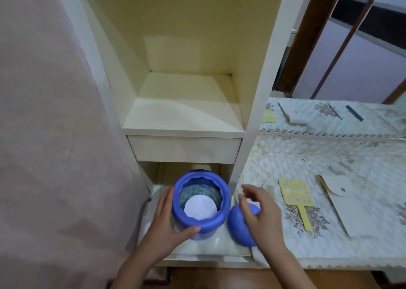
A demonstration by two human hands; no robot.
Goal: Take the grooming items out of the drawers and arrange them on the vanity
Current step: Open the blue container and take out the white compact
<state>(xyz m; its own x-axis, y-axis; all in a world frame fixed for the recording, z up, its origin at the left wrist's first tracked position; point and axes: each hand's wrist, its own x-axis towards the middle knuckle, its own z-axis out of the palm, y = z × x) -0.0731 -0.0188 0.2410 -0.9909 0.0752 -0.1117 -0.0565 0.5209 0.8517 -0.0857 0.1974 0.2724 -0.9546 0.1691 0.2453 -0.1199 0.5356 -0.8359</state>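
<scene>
Left hand (163, 219): nearest the camera, at the front of the open drawer; palm against the left wall of the blue jar, thumb hooked round the jar's front rim, fingers wrapped and gripping it.
Right hand (258, 214): over the blue lid; fingers spread and loosely curled, tips lifted, closed on nothing; whether the palm touches the lid cannot be told.
Blue jar (203, 222): upright, uncovered, standing in the open drawer near its front edge; scalloped inner rim.
Jar contents: a white round disc (200, 208) with a faint radial pattern lies at the bottom; grey-blue ribbed lining surrounds it.
Blue lid (238, 225): domed, just beside the jar on its right, at the drawer's front right corner, partly under the right hand.
Open drawer (197, 252): lowest level of the cream shelf unit; a closed drawer (184, 149) sits above it.
Quilted cloth (307, 156): covers the vanity top to the right of the shelf unit.
Yellow hand mirror (296, 197): on the cloth near its front edge, handle toward the camera; dotted pattern on its back, no legible writing.
Comb (269, 188): between the right hand and the mirror, mostly hidden.
Beige pouch (342, 200): right of the mirror, snap flap shut.
Far edge of the cloth: a second pouch (294, 114), a thin metal tool (334, 110), a dark comb (354, 112).
Writing: none readable.
</scene>
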